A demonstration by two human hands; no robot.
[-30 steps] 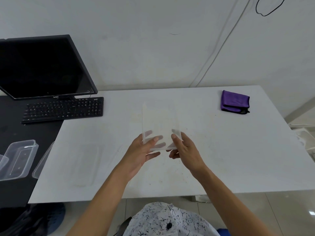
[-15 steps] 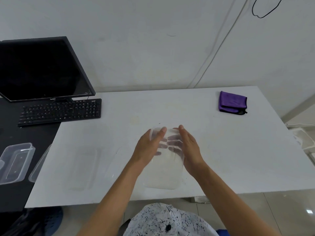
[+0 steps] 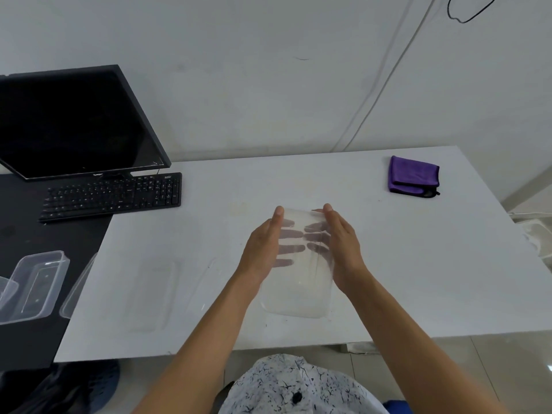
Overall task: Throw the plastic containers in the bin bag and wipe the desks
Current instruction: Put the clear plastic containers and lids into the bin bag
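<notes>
A person held a clear container (image 3: 298, 291) just above the white desk (image 3: 418, 279). The left hand (image 3: 261, 249) and right hand (image 3: 345, 249) each clasped a long side near the far end, thumbs on top and fingers showing through the plastic from beneath. Squeezed from both sides so far up, the thin, slick plastic could have buckled, sprung loose and dropped to the desk or floor. More tubs (image 3: 33, 285) waited on the black desk (image 3: 27, 234) at left, near the edge, where a careless reach might have swept them off. The cloth (image 3: 413, 177) lay folded, well apart at far right. No bin bag could be clearly made out.
</notes>
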